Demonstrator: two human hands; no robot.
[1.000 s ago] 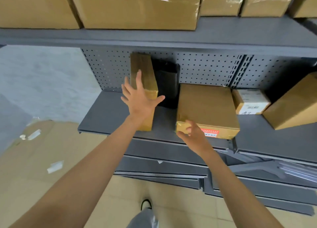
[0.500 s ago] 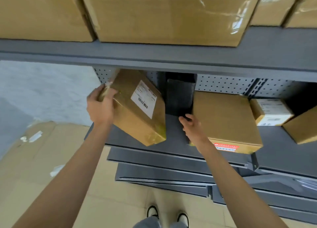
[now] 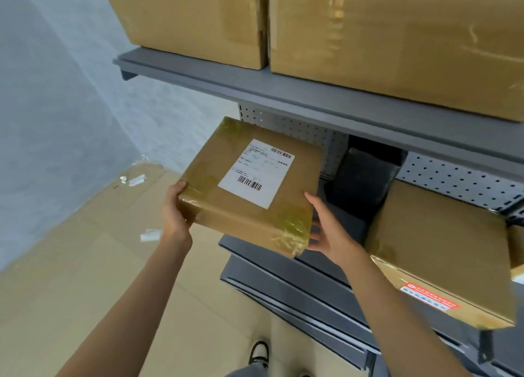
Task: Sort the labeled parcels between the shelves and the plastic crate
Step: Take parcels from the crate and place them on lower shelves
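I hold the labeled parcel [image 3: 249, 186] clear of the shelf, label up: my left hand [image 3: 175, 215] clamps its near left corner, my right hand [image 3: 329, 235] cups the near right corner from beneath, fingers spread. This looks like the check-and-carry step; next I judge I must read the label and take the parcel to the crate, which is not in view. Just right of it a large flat box [image 3: 436, 252] overhangs the middle shelf [image 3: 348, 226], close to my right forearm. Behind stands a black package [image 3: 365, 178] against the pegboard. Above, big cartons [image 3: 397, 36] load the upper shelf [image 3: 312, 99].
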